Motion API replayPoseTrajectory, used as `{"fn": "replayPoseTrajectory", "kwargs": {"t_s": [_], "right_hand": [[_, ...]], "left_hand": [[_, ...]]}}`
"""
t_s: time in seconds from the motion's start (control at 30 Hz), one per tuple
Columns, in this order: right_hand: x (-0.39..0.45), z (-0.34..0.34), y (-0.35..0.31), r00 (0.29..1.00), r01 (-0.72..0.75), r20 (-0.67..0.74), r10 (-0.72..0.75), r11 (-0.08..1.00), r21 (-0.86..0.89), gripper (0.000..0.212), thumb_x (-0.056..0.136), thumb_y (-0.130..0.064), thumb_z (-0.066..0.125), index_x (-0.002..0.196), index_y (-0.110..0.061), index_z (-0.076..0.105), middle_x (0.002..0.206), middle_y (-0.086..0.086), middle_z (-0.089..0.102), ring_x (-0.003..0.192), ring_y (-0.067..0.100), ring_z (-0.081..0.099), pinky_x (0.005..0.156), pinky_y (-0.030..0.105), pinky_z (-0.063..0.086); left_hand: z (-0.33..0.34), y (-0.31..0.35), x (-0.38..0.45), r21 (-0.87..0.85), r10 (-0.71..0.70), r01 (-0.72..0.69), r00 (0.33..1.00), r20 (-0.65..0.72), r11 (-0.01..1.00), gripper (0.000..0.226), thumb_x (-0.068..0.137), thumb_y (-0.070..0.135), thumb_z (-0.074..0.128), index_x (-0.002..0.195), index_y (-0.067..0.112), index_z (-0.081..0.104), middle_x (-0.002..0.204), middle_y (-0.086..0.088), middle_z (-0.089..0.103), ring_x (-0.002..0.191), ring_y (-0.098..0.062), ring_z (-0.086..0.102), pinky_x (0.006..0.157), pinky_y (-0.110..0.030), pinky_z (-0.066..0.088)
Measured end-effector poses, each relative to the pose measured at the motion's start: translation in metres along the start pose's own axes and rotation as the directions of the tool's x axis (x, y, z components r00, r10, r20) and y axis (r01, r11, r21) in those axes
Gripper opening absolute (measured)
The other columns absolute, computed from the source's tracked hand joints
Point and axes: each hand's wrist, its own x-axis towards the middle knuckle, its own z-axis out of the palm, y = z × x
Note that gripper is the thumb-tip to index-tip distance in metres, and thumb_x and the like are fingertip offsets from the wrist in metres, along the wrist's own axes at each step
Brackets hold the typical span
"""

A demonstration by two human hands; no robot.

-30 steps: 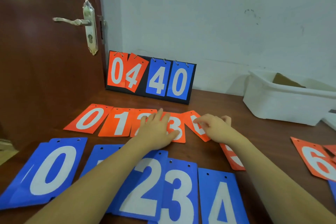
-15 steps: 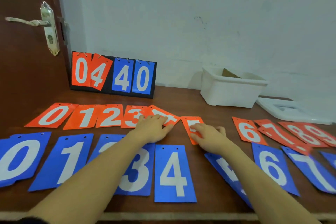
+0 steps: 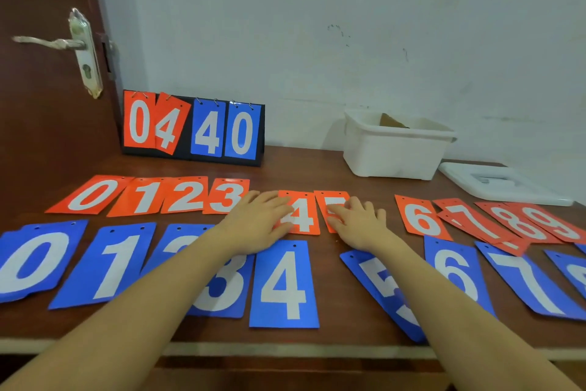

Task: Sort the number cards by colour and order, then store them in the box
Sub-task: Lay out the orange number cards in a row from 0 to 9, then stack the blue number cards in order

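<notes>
Left hand (image 3: 260, 222) flat, fingers spread, pressing orange 4 card (image 3: 301, 214); right hand (image 3: 358, 225) flat on orange 5 card (image 3: 331, 200), just right of 4. Risk: sliding 5 under 4, or nudging orange 3 card (image 3: 226, 195) left of 4. White box (image 3: 393, 149) behind-right of 4.

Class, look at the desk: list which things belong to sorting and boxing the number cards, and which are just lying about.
Belong to the job:
- flat orange number cards
- flat blue number cards
- open white plastic box
- left hand, right hand, both flat on orange cards

Just lying about:
- black flip scoreboard
- white plastic lid, possibly the box's
- metal door handle
</notes>
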Motion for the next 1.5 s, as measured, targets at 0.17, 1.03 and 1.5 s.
{"fn": "replayPoseTrajectory", "kwargs": {"t_s": [0.17, 1.03, 1.5], "right_hand": [[-0.021, -0.001, -0.024, 0.969, 0.157, -0.204, -0.141, 0.985, 0.069, 0.039, 0.099, -0.041, 0.031, 0.134, -0.029, 0.045, 0.137, 0.003, 0.041, 0.127, 0.025, 0.036, 0.105, 0.044, 0.025], [0.017, -0.007, -0.347, 0.866, 0.423, 0.072, -0.495, 0.802, 0.422, 0.034, 0.090, -0.040, 0.054, 0.121, -0.027, 0.056, 0.120, -0.003, 0.050, 0.117, 0.022, 0.040, 0.095, 0.033, 0.024], [0.004, -0.003, -0.399, 0.884, 0.267, 0.309, -0.349, 0.922, 0.279, 0.066, 0.076, -0.049, 0.066, 0.132, -0.027, 0.038, 0.134, -0.002, 0.032, 0.121, 0.023, 0.031, 0.102, 0.036, 0.023]], "left_hand": [[-0.014, 0.004, -0.033, 0.008, -0.176, 0.179, 0.975, -0.137, 0.984, 0.046, 0.096, 0.044, 0.030, 0.139, 0.026, 0.033, 0.150, 0.005, 0.030, 0.139, -0.015, 0.022, 0.114, -0.037, 0.013], [-0.052, -0.185, -0.199, -0.141, -0.791, 0.785, 0.611, 0.026, 0.603, 0.046, 0.087, 0.030, 0.053, 0.129, 0.014, 0.048, 0.136, -0.009, 0.047, 0.123, -0.031, 0.045, 0.098, -0.045, 0.036], [-0.056, -0.207, -0.250, -0.060, -0.749, 0.800, 0.583, 0.313, 0.597, 0.068, 0.085, 0.061, 0.034, 0.140, 0.021, 0.036, 0.148, -0.004, 0.035, 0.132, -0.028, 0.039, 0.100, -0.046, 0.037]]}}
